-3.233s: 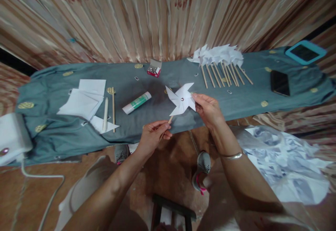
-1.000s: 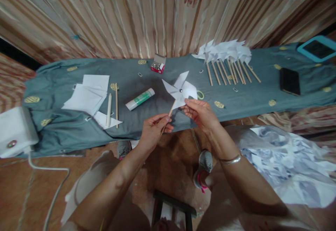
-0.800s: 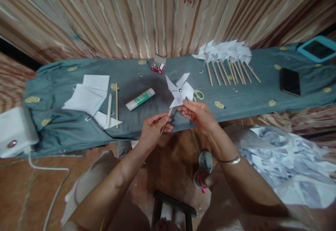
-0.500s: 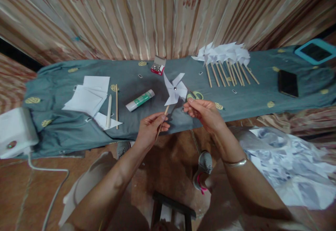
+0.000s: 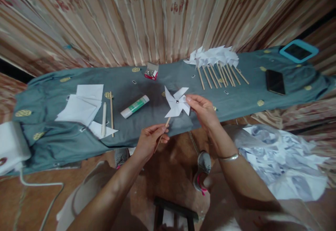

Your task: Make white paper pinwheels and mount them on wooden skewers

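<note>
Fingers of my left hand are clamping the stick at the counter edge; my right hand is pinching the pinwheel by a blade's edge above bare cloth.

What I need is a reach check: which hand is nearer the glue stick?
Left. The left hand, holding the pinwheel, is below-right of the glue stick; the right hand is farther right, pinching a pinwheel blade.

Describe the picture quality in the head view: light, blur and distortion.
Head view: dim, warm light, no glare; the white paper pinwheel on a wooden stick, held by the left hand and right hand, is fairly sharp at centre; the long grey-green cloth-covered table bows from wide-angle distortion; the striped beige curtain smears toward the edges.
</note>
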Available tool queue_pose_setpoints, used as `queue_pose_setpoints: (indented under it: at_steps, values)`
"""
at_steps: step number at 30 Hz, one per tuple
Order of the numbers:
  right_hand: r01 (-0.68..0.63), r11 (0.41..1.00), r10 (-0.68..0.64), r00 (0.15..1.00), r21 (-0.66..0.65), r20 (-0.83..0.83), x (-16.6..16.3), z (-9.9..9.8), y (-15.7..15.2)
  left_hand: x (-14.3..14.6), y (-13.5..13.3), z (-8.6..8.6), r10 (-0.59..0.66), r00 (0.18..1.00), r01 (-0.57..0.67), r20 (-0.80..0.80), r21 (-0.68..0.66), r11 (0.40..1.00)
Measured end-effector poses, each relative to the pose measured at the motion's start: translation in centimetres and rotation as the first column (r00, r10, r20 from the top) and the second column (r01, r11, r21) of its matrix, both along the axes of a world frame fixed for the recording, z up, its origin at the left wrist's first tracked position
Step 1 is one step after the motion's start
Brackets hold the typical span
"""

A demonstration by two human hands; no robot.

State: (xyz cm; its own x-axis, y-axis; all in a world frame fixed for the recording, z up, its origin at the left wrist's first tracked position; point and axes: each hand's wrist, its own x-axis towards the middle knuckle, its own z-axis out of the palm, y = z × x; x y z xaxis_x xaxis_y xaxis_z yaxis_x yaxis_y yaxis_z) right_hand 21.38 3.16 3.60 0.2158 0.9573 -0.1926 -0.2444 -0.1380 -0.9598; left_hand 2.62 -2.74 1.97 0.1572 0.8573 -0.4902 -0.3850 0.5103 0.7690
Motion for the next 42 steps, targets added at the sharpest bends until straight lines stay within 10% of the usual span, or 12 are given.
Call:
queue_pose_setpoints:
  at_steps: [42]
  values:
    - [-0.112,0.991,0.108,0.993,-0.074,-0.056,-0.62,0.04,-0.54,-0.04,-0.15,-0.4,-0.029,1.0,0.029,-0.008,0.075,0.997]
